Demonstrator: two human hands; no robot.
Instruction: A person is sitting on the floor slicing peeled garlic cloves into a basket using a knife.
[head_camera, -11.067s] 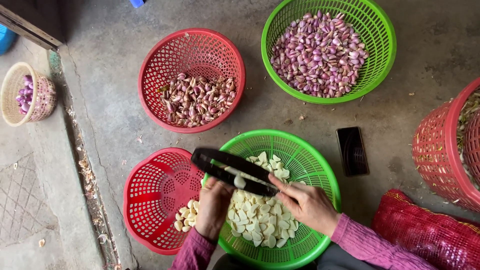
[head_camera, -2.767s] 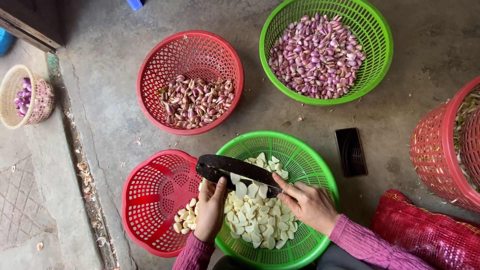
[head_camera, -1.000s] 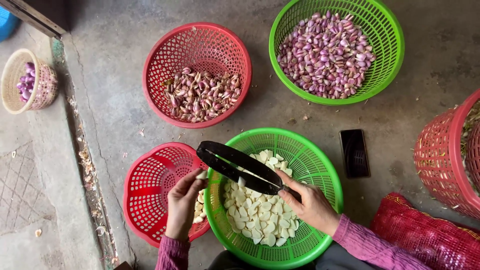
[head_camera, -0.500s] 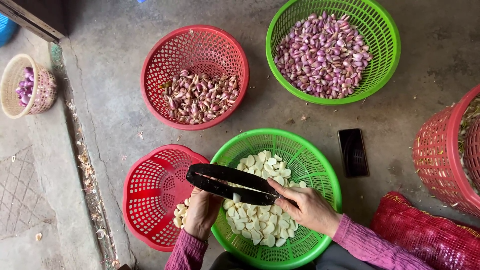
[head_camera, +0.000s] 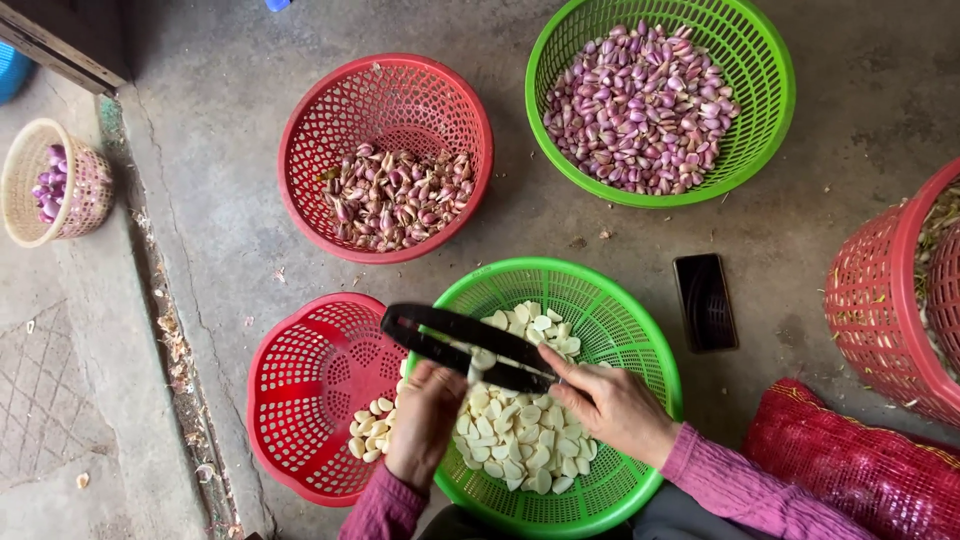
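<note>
Concrete floor, baskets all round. Black peeler tool (head_camera: 465, 347) is held over green basket (head_camera: 640, 330) at 6 o'clock: right hand (head_camera: 612, 405) closed on handle, left hand (head_camera: 425, 410) pinching a clove. Tool judged stiff, light; cloves slippery.

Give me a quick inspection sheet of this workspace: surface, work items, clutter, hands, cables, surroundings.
Surface: bare concrete floor, cracked, with scraps of peel along the left edge.
Work items: black two-armed tool held over the near green basket of white peeled cloves; near red basket holds a few peeled cloves.
Clutter: dark phone lying flat on the floor right of the near green basket.
Hands: left hand under the tool, fingers at a clove; right hand gripping the tool's end.
Cables: nothing seen.
Surroundings: far red basket with partly skinned cloves, far green basket of purple cloves, small wicker basket, red mesh sack.
</note>
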